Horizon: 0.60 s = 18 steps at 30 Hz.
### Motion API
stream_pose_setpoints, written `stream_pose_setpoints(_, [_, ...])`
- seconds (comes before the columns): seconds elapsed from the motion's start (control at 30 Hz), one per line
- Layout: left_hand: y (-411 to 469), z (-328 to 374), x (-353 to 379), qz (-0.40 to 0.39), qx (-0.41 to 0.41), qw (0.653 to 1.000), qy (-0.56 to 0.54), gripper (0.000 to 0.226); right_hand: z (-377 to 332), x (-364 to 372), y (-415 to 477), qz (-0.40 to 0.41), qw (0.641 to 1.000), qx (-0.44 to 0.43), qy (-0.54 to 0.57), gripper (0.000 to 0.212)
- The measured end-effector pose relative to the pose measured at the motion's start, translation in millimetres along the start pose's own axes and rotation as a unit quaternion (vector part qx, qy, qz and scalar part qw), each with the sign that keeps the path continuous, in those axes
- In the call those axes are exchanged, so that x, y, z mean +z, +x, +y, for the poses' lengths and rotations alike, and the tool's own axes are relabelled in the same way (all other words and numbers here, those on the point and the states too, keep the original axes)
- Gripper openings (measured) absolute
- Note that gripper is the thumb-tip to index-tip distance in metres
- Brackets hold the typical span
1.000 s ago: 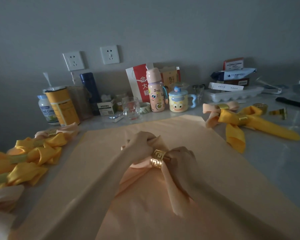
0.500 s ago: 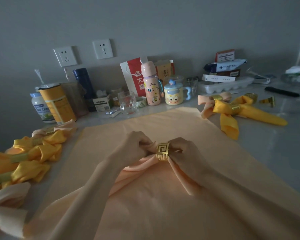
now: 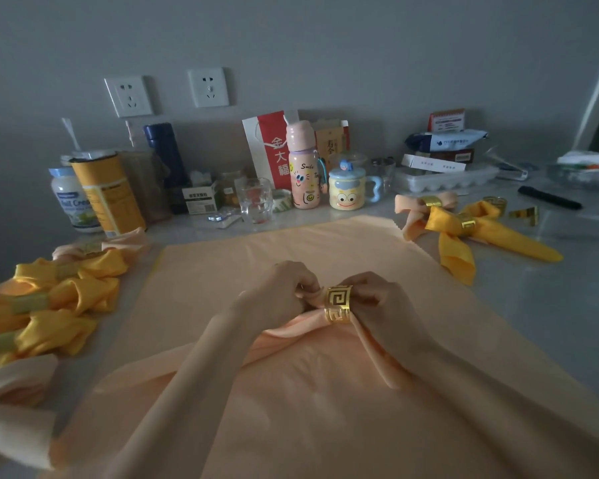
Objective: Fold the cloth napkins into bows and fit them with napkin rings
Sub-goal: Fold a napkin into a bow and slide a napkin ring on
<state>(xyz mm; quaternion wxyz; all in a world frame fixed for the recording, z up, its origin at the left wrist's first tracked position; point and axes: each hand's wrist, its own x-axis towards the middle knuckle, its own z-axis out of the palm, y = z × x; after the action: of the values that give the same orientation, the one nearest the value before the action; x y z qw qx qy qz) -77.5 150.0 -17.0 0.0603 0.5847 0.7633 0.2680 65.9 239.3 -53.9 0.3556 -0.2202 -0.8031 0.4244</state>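
Gold metal, cut through with a square key pattern, banded the middle of the bow. The gold ring (image 3: 338,304) stood upright around the gathered waist of the peach napkin (image 3: 287,331), between the two hands and touching both. The left hand (image 3: 281,292) pinched the bunched cloth just left of the ring, fingers curled into it. The right hand (image 3: 377,299) gripped the fabric on the other side, its fingertips against the ring's edge. The napkin lay in the middle of a flat peach cloth (image 3: 291,243) spread over the table (image 3: 533,305), with its tails trailing back toward the person.

The step looked like seating the ring and drawing out the loops. To do it well, the ring probably needed to sit dead centre. One hand should have steadied it while the other eased cloth through a little at a time, and then the roles could swap. A hard pull on one side risked dragging the ring off centre or emptying the opposite loop. Cloth this smooth seemed likely to slip, so short tugs and a fluffing of each loop would have served better than one long pull. The finished bows (image 3: 446,221) at the right and the yellow pile (image 3: 49,299) at the left gave a shape to match. Spare gold rings (image 3: 497,203) lay just beside the right-hand bows.
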Motion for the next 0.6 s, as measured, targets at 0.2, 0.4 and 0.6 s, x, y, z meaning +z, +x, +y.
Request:
stream_pose_setpoints(0.2, [-0.9, 1.2, -2.0, -0.023, -0.018, 0.999, -0.02, 0.02, 0.0, 1.5, -1.9, 0.004, 1.0, -0.014, -0.002, 0.011])
stream_pose_setpoints(0.4, [-1.9, -2.1, -1.3, -0.046, -0.044, 0.998, -0.027, 0.019, 0.1, 1.3, -1.9, -0.001, 1.0, -0.008, -0.017, 0.009])
stream_pose_setpoints(0.6, [-6.7, -3.8, 7.1, -0.047, -0.064, 0.997, 0.01, 0.023, 1.2, -0.6, -2.0, -0.043, 0.995, -0.035, -0.084, 0.009])
